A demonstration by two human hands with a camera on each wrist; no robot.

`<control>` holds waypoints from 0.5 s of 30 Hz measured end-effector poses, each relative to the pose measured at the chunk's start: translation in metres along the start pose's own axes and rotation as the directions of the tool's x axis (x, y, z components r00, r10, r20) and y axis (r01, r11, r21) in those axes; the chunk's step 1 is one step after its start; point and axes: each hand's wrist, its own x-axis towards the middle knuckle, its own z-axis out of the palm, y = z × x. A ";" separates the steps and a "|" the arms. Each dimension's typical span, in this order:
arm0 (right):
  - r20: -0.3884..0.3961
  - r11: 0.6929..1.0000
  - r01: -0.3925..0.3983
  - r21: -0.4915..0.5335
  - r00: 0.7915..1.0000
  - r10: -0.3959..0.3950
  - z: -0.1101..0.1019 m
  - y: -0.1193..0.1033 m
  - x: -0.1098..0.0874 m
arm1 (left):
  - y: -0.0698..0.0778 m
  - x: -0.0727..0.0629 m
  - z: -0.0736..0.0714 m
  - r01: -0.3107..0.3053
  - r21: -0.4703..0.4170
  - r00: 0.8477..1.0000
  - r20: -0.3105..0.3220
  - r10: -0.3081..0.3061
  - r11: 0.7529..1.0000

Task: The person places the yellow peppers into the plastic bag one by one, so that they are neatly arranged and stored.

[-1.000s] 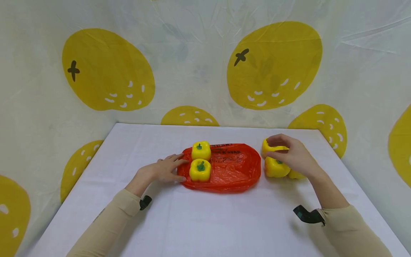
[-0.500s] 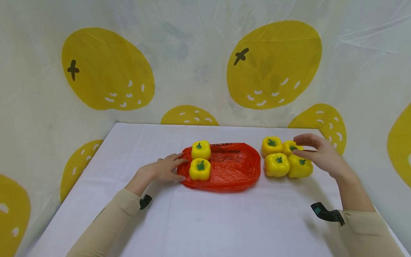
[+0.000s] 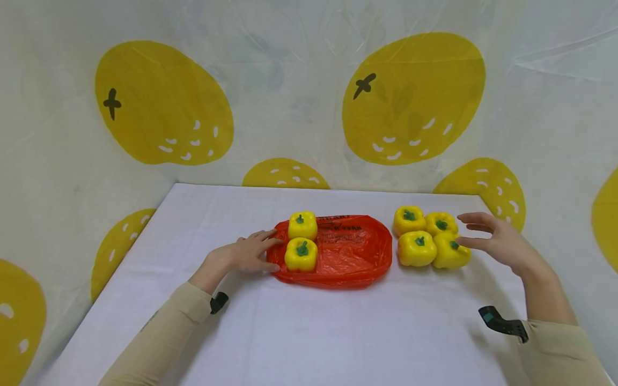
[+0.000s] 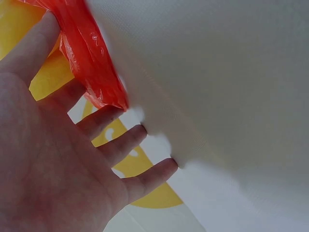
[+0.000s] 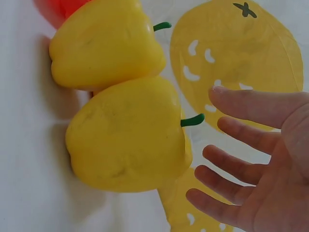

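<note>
A red plastic bag [image 3: 352, 257] lies flat with dark print on it. Two yellow bell peppers stand at its left end, a nearer bell pepper [image 3: 300, 256] and a farther bell pepper [image 3: 303, 226]. My left hand [image 3: 248, 254] rests at the bag's left edge, fingers spread; in the left wrist view its thumb and fingertips touch the red bag [image 4: 91, 53]. Right of the bag several yellow bell peppers cluster, among them a near right bell pepper [image 3: 449, 254]. My right hand [image 3: 504, 244] hovers just right of that cluster, fingers relaxed and holding nothing.
A white cloth covers the table [image 3: 309, 327]. Behind it and at the sides hangs a pale curtain [image 3: 289, 107] printed with big yellow fruit. The two back peppers, a back left bell pepper [image 3: 409, 220] and a back right bell pepper [image 3: 440, 223], sit close together.
My right hand has drawn back to the right from over the pepper cluster, uncovering the peppers there. My left hand and the two peppers on the bag have stayed put.
</note>
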 end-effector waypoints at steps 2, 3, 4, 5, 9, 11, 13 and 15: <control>0.014 1.000 0.001 -0.001 1.000 -0.001 0.000 0.004 0.000 | 0.000 0.000 0.000 0.003 -0.002 1.000 0.002 -0.003 1.000; 0.019 1.000 0.004 0.001 1.000 -0.004 0.001 0.006 0.000 | 0.000 0.000 0.000 0.007 -0.004 1.000 0.005 -0.007 1.000; 0.024 1.000 0.008 0.003 1.000 -0.008 0.001 0.008 -0.001 | 0.000 -0.001 0.000 0.007 -0.007 1.000 0.006 -0.007 1.000; 0.030 1.000 0.010 0.006 1.000 -0.010 0.002 0.009 -0.001 | 0.001 -0.001 0.000 0.009 -0.012 1.000 0.008 -0.009 1.000; 0.050 1.000 0.019 0.020 0.999 -0.020 0.003 0.014 0.000 | 0.002 0.000 -0.001 0.015 -0.013 1.000 0.013 -0.015 1.000; 0.060 1.000 0.020 0.019 0.998 -0.021 0.004 0.016 0.000 | 0.001 0.000 -0.001 0.011 -0.011 1.000 0.010 -0.010 1.000; 0.073 1.000 0.021 0.020 0.997 -0.023 0.005 0.017 0.001 | 0.001 0.000 -0.001 0.012 -0.009 1.000 0.010 -0.012 1.000; 0.085 0.999 0.025 0.023 0.996 -0.027 0.006 0.019 0.000 | 0.001 0.000 -0.001 0.012 -0.010 1.000 0.011 -0.012 1.000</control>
